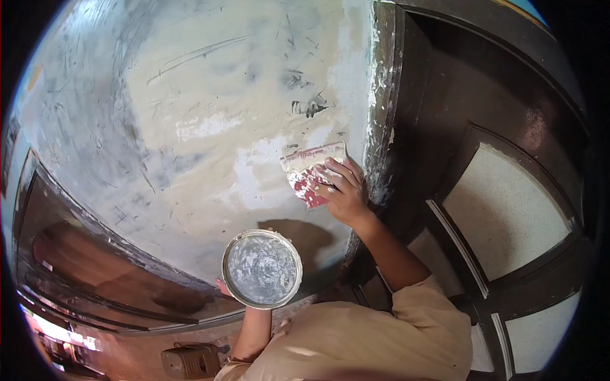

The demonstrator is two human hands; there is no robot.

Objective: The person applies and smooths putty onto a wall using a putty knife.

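My right hand (346,193) grips a red flat putty spreader (304,181), smeared with white filler. Its wide edge lies against the patchy wall (210,82), just left of the dark door frame. Lower down, my left hand (222,287) supports a round shallow metal pan (262,268) from beneath; only some fingertips show past its rim, and the palm is hidden. Greyish-white residue coats the inside of the pan. Fresh white filler patches (254,171) show on the wall beside the spreader.
The door frame (384,95) is flecked with white, and a dark panelled door (464,146) stands to the right. A wood-framed opening (89,254) is at the lower left. Below it, a brown plastic stool (189,360) stands on the floor.
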